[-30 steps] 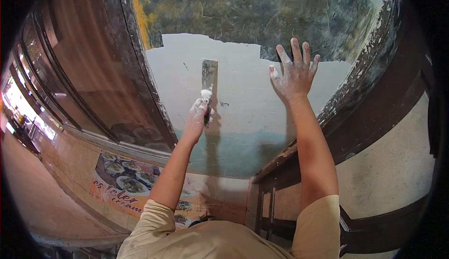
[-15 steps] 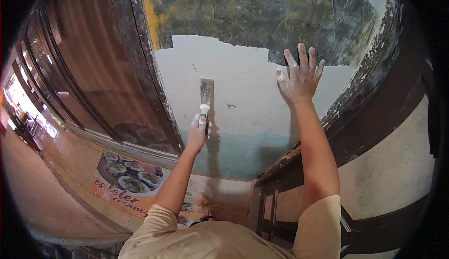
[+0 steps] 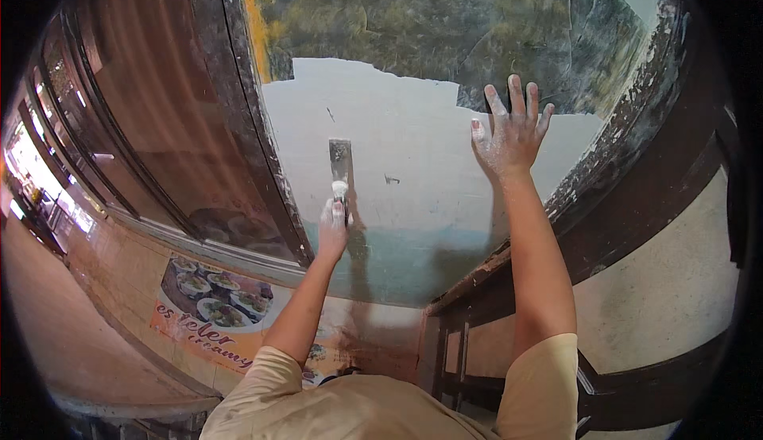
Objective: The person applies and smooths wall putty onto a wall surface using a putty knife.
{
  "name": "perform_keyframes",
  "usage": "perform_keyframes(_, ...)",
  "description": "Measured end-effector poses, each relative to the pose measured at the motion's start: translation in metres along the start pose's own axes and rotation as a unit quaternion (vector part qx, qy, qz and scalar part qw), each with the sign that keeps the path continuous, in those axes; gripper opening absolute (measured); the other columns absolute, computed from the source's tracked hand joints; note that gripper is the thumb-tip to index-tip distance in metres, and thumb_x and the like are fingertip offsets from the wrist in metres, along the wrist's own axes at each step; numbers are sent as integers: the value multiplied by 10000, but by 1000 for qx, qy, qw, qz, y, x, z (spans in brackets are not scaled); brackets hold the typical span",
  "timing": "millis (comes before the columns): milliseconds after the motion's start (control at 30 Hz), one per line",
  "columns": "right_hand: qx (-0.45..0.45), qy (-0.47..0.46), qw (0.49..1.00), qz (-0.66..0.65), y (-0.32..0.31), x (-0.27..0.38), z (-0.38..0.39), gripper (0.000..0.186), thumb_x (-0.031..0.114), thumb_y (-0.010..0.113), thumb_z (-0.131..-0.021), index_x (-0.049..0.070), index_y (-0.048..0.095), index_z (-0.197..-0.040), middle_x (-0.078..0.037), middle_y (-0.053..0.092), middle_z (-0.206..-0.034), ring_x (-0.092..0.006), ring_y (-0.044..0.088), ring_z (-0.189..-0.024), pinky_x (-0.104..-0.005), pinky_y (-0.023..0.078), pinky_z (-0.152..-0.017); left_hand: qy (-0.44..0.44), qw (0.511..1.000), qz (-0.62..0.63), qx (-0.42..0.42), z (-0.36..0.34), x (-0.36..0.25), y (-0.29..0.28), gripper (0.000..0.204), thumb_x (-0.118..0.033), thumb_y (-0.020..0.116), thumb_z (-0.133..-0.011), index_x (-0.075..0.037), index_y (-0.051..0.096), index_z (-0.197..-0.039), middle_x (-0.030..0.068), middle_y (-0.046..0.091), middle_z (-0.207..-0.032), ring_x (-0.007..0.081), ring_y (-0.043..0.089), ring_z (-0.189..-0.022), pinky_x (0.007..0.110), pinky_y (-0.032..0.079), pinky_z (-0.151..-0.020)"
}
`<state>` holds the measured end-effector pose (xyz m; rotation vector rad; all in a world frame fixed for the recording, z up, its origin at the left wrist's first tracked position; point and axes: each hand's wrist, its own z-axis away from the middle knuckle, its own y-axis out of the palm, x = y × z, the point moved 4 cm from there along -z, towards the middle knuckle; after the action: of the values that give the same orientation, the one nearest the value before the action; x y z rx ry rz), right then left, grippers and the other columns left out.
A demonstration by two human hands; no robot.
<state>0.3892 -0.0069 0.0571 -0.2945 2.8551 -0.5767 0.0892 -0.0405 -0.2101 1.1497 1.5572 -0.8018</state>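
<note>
Dusted with white, my left hand (image 3: 334, 225) grips the handle of a putty knife (image 3: 340, 158), its flat metal blade against the white-coated lower part of the wall panel (image 3: 413, 150). Above that coat is a mottled dark green-grey surface (image 3: 405, 19) with a yellow streak at its left side. My right hand (image 3: 513, 130) lies spread on the wall across the coat's ragged upper edge, fingertips on the dark area. Pale blue-green shows low on the panel.
A scuffed dark frame (image 3: 622, 102) borders the panel at right. On the left are dark-framed brown glass panels (image 3: 151, 98) and a bright opening (image 3: 28, 162). A printed banner with food pictures (image 3: 207, 289) lies low at left. Dark-framed pale panels (image 3: 652, 289) stand at right.
The putty knife and my left hand have moved down and a little left on the wall. The view has shifted slightly; my right hand stays on the same patch.
</note>
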Motion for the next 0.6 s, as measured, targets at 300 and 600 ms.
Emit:
perform_keyframes(300,17,10,1000,20,-1,-6,3,612,413,694,-781,397,441,-1338,37,219,-1541,-257,136,-1435,-611,96,-1128,111,990,-91,-3,-49,-121,0,456,-448,387,-989,-21,499,-875,111,479,-681,250,476,-633,372,398,-613)
perform_keyframes(600,-7,2,1000,1,0,-3,1,626,401,710,-765,407,441,-1331,39,227,-1537,-250,144,-1433,-606,106,-1129,-11,998,-53,15,26,14,-10,453,-481,349,-1000,-61,519,-1013,-16,456,-733,86,429,-639,259,368,-575)
